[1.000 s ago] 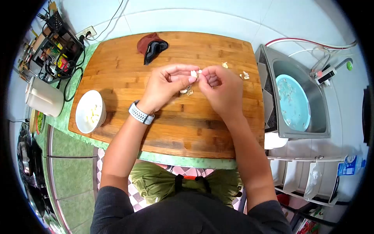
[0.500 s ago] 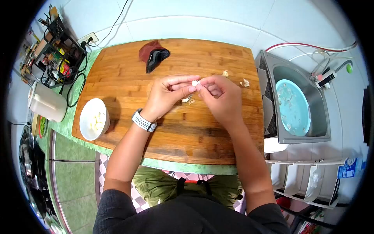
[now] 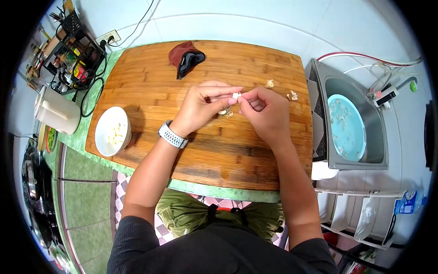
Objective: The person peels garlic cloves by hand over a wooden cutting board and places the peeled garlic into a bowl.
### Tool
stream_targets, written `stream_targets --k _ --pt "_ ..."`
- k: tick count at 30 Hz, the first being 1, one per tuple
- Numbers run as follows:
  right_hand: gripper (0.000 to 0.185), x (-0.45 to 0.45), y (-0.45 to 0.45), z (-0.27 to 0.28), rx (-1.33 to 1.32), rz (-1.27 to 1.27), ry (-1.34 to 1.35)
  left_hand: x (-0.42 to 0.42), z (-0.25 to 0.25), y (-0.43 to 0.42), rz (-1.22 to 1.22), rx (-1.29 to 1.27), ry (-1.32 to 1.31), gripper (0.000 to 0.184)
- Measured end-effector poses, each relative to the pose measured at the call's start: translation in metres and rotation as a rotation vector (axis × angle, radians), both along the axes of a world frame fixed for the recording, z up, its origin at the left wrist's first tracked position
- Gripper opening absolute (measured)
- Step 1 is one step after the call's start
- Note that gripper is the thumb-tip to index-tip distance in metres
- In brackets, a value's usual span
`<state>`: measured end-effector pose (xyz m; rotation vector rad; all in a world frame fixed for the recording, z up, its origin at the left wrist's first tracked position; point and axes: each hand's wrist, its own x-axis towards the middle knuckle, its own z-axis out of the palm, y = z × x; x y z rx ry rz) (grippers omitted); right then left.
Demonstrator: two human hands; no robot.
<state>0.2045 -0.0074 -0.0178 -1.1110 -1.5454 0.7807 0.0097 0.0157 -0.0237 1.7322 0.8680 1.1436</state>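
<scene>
Bright, cool light covers the wooden board point(image 3: 205, 150) around the fingers point(image 3: 224, 91), where the small white piece point(image 3: 236, 95) looks nearly washed out. Left of them, the bowl point(image 3: 102, 137) throws a soft shadow toward the fingers. Farthest from them, straight lines bend and the corners sink into black.

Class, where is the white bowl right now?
In the head view, the white bowl stands at the left end of the wooden board, between the white container and the left hand.
</scene>
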Motion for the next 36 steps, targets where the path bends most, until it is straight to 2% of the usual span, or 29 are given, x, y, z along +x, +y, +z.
stream_targets --k 10,19,23,25,32,36 --pt "0.01 0.0 -0.001 0.005 0.147 -0.068 -0.16 0.001 0.005 -0.002 -0.022 -0.011 -0.008 0.027" --pt "0.008 0.001 0.005 -0.003 -0.031 -0.032 0.08 0.001 0.006 -0.005 -0.057 -0.25 -0.163 0.033" --pt "0.011 0.0 0.005 -0.002 -0.008 -0.013 0.083 0.0 0.006 -0.005 -0.056 -0.244 -0.178 0.035" --pt "0.012 -0.001 0.005 -0.003 0.016 -0.003 0.062 0.0 0.009 -0.005 -0.005 -0.182 -0.099 0.035" --pt "0.01 0.003 0.003 0.002 -0.185 0.096 0.1 -0.005 0.007 -0.002 0.093 -0.083 0.031 0.029" --pt "0.012 0.003 0.008 -0.008 -0.14 0.152 0.166 -0.008 -0.005 0.004 -0.003 -0.039 -0.07 0.031"
